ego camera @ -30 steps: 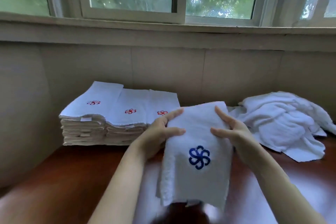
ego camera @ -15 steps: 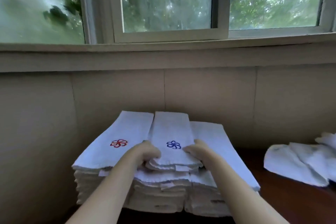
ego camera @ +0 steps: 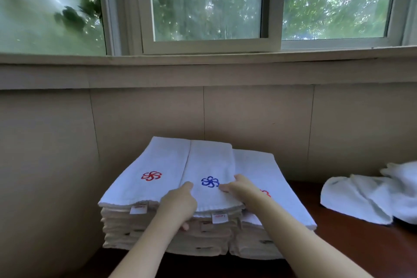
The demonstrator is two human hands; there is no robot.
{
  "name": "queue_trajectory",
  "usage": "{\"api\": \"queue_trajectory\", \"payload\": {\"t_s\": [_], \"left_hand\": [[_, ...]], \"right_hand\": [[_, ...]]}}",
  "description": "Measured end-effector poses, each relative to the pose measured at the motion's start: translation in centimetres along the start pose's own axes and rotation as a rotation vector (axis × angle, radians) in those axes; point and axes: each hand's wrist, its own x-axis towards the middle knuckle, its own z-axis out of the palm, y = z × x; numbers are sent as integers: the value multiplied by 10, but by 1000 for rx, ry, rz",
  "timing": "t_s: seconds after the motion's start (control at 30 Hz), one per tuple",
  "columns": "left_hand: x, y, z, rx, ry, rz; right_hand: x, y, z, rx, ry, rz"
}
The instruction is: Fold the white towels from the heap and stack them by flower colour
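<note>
Three stacks of folded white towels stand side by side against the wall. The left stack [ego camera: 144,187] shows a red flower on top. On the middle stack lies a folded towel with a blue flower [ego camera: 209,165]. My left hand [ego camera: 178,204] grips that towel's near left edge, thumb on top and fingers under it. My right hand [ego camera: 240,188] rests on its right side with the fingers laid across the cloth. The right stack [ego camera: 270,178] has a red flower half hidden by my right wrist. The unfolded white heap [ego camera: 370,196] lies at the right.
The stacks and the heap sit on a dark red-brown table [ego camera: 338,246]. A beige panelled wall [ego camera: 259,119] rises directly behind the stacks and at the left. Above it runs a sill with windows.
I carried the blue-flower towel from in front of me to the middle stack and set it down. Since half a second ago it lies flatter and my right hand has slid onto its top.
</note>
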Motion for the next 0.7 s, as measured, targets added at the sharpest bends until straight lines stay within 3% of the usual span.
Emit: {"api": "queue_trajectory", "payload": {"t_s": [0.17,0.3,0.47,0.7], "left_hand": [[-8,1,2,438,98,25],[-18,-1,12,630,115,-16],[-35,4,25,672,115,-47],[-70,39,52,588,263,318]], "right_hand": [[-8,-7,2,179,-105,89],[-16,1,1,71,-106,67],[-44,4,-4,-13,-47,52],[-106,48,-82,-59,-27,53]]}}
